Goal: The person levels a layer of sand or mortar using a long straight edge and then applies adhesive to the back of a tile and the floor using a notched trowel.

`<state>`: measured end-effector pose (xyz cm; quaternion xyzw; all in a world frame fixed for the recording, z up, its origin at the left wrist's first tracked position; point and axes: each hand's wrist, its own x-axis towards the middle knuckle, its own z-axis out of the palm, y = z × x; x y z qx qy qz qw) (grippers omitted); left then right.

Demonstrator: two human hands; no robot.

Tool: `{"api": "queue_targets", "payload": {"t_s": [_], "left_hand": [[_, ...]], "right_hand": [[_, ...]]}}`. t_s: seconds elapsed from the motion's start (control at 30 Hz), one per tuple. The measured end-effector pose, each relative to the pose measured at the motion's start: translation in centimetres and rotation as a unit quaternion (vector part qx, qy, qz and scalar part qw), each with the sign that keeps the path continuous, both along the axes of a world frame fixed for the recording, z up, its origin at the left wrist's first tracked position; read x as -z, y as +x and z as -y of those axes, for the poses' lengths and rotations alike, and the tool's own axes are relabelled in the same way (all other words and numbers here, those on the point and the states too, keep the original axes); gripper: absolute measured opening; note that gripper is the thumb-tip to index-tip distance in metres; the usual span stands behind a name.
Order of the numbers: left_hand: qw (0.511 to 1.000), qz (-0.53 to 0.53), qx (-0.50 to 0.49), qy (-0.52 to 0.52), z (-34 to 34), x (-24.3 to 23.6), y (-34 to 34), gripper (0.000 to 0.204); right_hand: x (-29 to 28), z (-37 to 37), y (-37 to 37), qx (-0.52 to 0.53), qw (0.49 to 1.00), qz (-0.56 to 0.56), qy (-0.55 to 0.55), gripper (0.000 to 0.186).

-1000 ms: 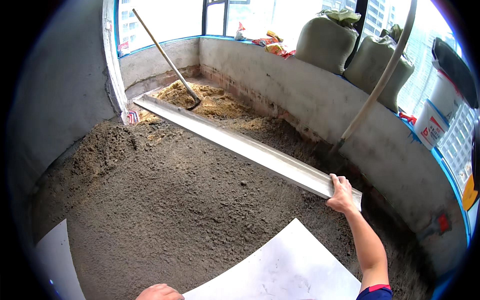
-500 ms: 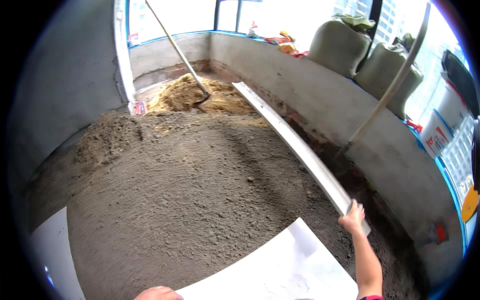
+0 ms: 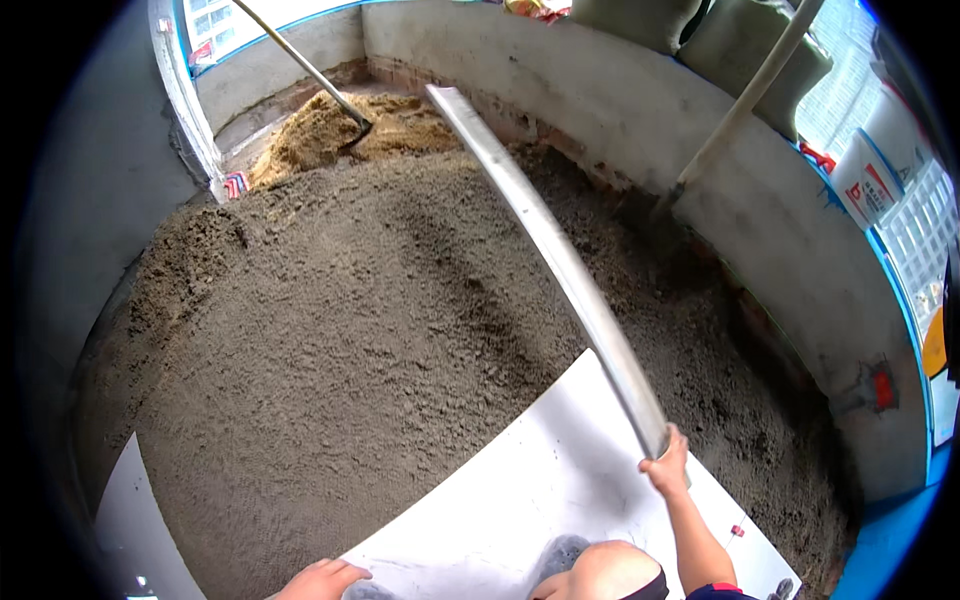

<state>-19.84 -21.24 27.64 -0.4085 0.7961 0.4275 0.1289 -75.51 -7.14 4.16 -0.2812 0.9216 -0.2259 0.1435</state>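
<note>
- Long metal straightedge (image 3: pixel 545 245) runs from the right hand (image 3: pixel 667 467) up and away to the far side, near end in that hand, far end close to the curved concrete wall (image 3: pixel 620 95).
- Long axis: diagonal, leaning a bit left as it goes away from the hands; looks lifted over the bed near the grip, far end contact can't tell.
- Right hand is closed round the near end. Left hand (image 3: pixel 322 580) well apart at lower edge, flat-ish on the white board (image 3: pixel 520 500), fingers loosely spread, holding nothing.
- Straightedge: pale grey, flat, narrow, dull shine, dusty.
- Left of it and beyond the hands: damp grey-brown sand/mortar bed (image 3: pixel 340 330), rough, uneven.
- Far beyond: yellower sand pile (image 3: pixel 320 135) w/ a shovel (image 3: pixel 310 70) stuck in.
- Right of the straightedge: another long handle (image 3: pixel 740 105) leaning on the wall.
- Knee (image 3: pixel 600 570) btw the hands.
</note>
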Motion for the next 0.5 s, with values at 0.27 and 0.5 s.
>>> {"api": "queue_targets", "payload": {"t_s": [0.27,0.5], "left_hand": [[0.994,0.0,0.094,0.052,1.0,4.2,-1.6,0.056],[0.983,0.04,-0.171,0.055,-0.4,5.6,7.0,0.053]], "right_hand": [[2.4,-3.7,-14.6,0.079,0.973,-0.187,0.108,0.096],[4.0,5.3,-15.1,0.011,0.922,-0.317,0.222,0.101]]}}
